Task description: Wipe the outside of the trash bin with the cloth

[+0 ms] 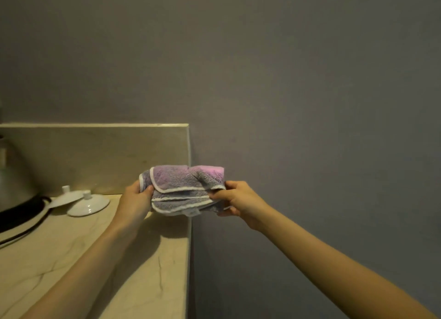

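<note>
A folded purple-grey cloth (182,189) with white trim hangs in the air above the counter's right end. My left hand (136,201) grips its left edge, thumb on top. My right hand (238,199) pinches its right edge. Both arms reach forward from the bottom of the view. No trash bin is in view.
A beige marble counter (71,259) with a low backsplash (95,156) fills the lower left and ends at a vertical edge near the middle. Two white ceramic lids (81,201) lie on it beside a black cable (23,213). A plain grey wall (310,103) fills the right.
</note>
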`<control>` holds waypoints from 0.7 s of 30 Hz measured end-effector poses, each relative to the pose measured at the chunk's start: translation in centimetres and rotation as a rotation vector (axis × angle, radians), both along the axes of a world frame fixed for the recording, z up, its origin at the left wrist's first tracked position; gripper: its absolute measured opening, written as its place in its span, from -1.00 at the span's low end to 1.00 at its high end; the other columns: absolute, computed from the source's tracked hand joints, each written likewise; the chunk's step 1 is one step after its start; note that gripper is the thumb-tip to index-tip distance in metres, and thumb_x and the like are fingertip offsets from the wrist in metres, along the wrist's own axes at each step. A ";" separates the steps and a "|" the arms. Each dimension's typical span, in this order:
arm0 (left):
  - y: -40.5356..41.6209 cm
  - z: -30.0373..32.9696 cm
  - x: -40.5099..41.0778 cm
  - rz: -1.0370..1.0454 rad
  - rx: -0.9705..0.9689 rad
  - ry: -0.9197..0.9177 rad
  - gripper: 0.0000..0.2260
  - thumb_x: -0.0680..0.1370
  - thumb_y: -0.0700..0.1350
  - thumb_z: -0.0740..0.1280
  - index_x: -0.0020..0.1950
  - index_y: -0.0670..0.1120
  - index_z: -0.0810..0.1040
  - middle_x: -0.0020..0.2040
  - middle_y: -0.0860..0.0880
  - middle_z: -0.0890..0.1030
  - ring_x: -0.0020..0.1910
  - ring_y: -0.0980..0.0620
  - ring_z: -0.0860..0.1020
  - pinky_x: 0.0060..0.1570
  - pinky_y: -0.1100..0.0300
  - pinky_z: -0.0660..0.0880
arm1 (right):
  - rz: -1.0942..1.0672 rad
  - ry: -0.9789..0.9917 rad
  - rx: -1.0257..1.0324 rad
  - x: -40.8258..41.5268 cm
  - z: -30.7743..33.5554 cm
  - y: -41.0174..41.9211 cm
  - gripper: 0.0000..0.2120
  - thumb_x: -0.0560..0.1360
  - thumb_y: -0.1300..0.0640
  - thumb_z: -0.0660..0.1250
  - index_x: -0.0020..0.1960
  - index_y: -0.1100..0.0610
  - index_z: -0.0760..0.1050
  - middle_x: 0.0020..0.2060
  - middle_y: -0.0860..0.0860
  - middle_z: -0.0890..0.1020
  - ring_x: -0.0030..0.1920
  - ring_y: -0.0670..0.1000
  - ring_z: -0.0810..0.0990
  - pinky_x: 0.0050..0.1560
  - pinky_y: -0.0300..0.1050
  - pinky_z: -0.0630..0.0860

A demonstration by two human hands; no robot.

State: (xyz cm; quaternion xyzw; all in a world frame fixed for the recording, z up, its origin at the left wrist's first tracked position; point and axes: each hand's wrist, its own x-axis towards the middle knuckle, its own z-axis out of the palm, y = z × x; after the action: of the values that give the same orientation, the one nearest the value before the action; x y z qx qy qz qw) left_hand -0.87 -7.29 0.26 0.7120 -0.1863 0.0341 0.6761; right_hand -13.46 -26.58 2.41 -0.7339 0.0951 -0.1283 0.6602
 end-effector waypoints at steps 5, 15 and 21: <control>2.7 -0.1 1.5 0.355 0.152 -0.118 -0.79 0.59 -0.19 0.20 0.13 -0.14 0.58 0.06 -0.22 0.63 0.03 -0.20 0.56 0.02 0.00 0.46 | 0.022 0.038 -0.046 4.1 -1.8 3.2 -0.89 0.44 0.29 0.41 -0.06 0.16 0.53 -0.34 0.00 0.58 -0.43 -0.11 0.54 -0.39 -0.26 0.51; 3.8 -0.5 1.0 0.364 0.198 -0.103 -0.58 0.51 -0.43 0.10 0.33 -0.22 0.45 0.20 -0.25 0.56 0.15 -0.22 0.51 0.03 0.07 0.40 | -0.120 -0.078 -0.173 6.9 -4.8 4.0 -0.88 0.47 0.26 0.40 0.00 0.22 0.63 -0.31 -0.04 0.62 -0.35 -0.19 0.49 -0.37 -0.40 0.38; 3.8 -0.5 1.2 0.451 0.588 -0.125 -0.63 0.53 -0.35 0.10 0.32 -0.20 0.38 0.28 -0.26 0.47 0.20 -0.28 0.43 0.10 -0.10 0.38 | -0.171 -0.144 -0.210 6.4 -4.5 4.0 -0.73 0.48 0.33 0.35 0.17 0.27 0.58 0.00 0.14 0.67 -0.02 0.02 0.59 0.02 -0.07 0.51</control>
State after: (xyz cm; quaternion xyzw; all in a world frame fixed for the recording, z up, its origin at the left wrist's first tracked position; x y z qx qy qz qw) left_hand 0.34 -3.50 -0.27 0.8953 -0.0675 0.1707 0.4058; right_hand -7.06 -22.53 -2.07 -0.7773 0.0958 -0.2454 0.5714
